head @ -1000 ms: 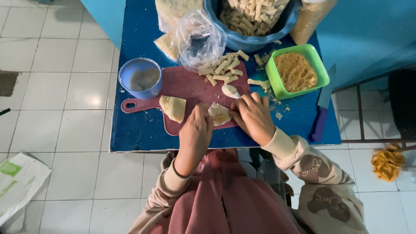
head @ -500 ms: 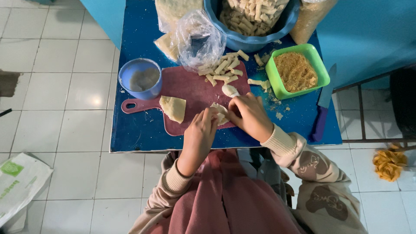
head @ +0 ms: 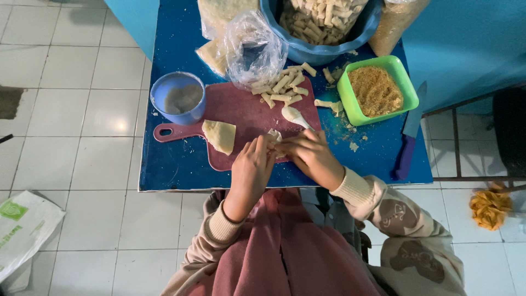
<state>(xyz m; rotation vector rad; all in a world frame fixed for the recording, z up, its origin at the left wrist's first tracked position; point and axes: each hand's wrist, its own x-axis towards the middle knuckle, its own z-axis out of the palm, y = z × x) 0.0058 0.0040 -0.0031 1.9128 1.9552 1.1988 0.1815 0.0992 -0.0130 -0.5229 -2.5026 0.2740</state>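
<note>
Both hands, left hand [head: 251, 167] and right hand [head: 308, 155], pinch one pale wrapper [head: 275, 138] between fingertips over the maroon cutting board [head: 246, 112]; folded wrapper [head: 219, 135] lies beside, within reach.

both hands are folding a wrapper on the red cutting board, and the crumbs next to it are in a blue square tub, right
Not quite. The head view shows the crumbs in a green square tub, not a blue one. The rest holds: the left hand and right hand are folding a wrapper on the red cutting board.
</note>
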